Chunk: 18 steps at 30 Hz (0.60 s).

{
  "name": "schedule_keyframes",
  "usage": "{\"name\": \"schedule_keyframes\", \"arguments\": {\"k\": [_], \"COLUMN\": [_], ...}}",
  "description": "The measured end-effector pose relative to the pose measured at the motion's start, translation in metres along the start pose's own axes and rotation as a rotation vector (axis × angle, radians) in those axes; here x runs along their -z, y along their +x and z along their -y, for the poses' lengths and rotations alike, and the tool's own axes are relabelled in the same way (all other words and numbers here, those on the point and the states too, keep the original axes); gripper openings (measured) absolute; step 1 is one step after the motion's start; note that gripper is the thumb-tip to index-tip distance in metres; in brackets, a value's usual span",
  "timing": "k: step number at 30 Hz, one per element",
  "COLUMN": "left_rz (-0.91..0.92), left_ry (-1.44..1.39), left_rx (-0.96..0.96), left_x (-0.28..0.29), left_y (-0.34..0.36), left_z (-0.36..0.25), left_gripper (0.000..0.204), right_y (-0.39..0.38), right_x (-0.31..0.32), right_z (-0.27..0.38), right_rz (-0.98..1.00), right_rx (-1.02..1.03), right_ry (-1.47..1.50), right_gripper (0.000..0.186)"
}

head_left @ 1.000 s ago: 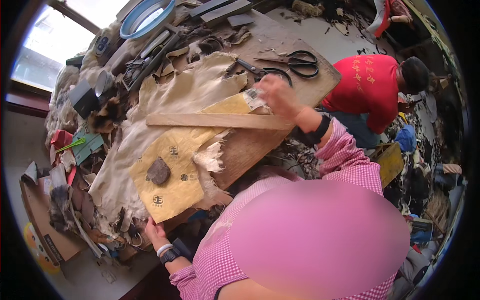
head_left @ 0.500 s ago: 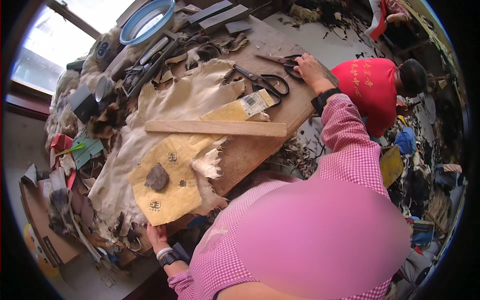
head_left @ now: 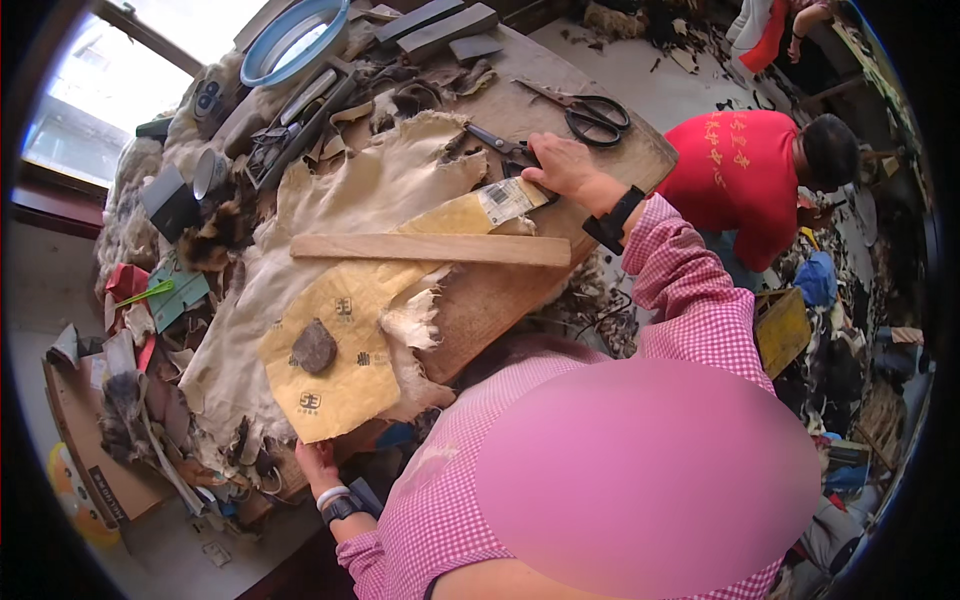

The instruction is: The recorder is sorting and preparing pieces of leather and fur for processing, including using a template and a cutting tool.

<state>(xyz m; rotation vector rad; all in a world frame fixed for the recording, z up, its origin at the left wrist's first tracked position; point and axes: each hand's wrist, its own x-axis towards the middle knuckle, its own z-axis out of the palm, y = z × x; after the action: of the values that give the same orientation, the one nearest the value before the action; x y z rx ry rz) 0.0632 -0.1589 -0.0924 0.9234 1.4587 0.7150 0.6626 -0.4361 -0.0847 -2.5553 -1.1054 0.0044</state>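
A yellow paper pattern [head_left: 290, 385] lies over a pale hide [head_left: 230, 330] on the wooden table. Its near corner is pinched in my left hand [head_left: 318, 468], whose fingertips are partly hidden at the paper's edge. A dark flat stone [head_left: 314, 347] rests on the pattern's wide part; a wooden strip [head_left: 430, 250] lies across its narrow part. My right hand [head_left: 568, 168] is closed over the handles of dark scissors [head_left: 492, 140], covering most of them. Beyond it lies a second pair of scissors [head_left: 597, 121] with black handles, untouched.
A blue basin [head_left: 293, 45], grey blocks [head_left: 448, 30] and a tool tray [head_left: 300, 122] stand at the far left. A person in red [head_left: 730, 175] bends beside the table's right edge [head_left: 655, 160]. Hide scraps [head_left: 130, 410] crowd the left; scraps litter the floor.
My right hand has let go of the farther scissors and moved left and nearer, onto the other pair's handles. My left hand stays at the paper's corner.
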Motion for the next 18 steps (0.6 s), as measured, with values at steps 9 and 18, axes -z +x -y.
{"name": "schedule_keyframes", "arguments": {"k": [9, 18], "left_rz": [-0.014, -0.231], "left_ry": [0.047, 0.450], "left_rx": [-0.073, -0.606], "left_x": [-0.015, 0.026], "left_y": [-0.016, 0.034], "left_z": [-0.003, 0.034], "left_gripper": [0.013, 0.021], "right_y": [0.011, 0.045], "right_x": [0.014, 0.047], "right_z": [-0.028, 0.011], "right_rz": [0.070, 0.184], "right_rx": [-0.071, 0.078], "right_ry": [-0.136, -0.268], "right_gripper": [0.041, 0.033]}}
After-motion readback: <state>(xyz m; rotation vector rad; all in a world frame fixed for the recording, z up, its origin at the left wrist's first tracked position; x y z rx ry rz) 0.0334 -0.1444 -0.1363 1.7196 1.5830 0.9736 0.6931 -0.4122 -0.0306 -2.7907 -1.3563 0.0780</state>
